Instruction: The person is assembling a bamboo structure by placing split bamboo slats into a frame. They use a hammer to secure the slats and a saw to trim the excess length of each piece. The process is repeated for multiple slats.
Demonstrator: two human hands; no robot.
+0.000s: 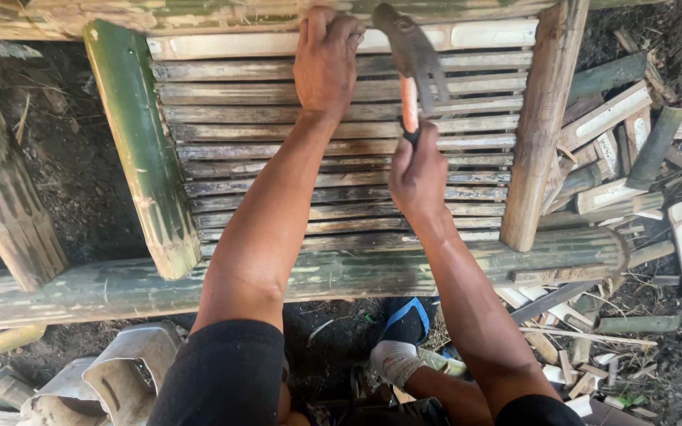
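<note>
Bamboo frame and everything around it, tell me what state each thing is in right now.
Left hand: pressed on the top slat.
Right hand: gripping the hammer, head raised.
Bamboo slats: laid side by side across the frame.
Bamboo offcuts: scattered on the ground.

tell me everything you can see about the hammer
The hammer is a claw hammer with a dark, worn metal head and an orange handle that ends in a black grip. The right hand grips the lower end of the handle, holding it nearly upright with the head raised above the bamboo slats, its claw pointing right and down. The head is close beside the left hand, which rests on the slats. The head looks slightly blurred.
</note>
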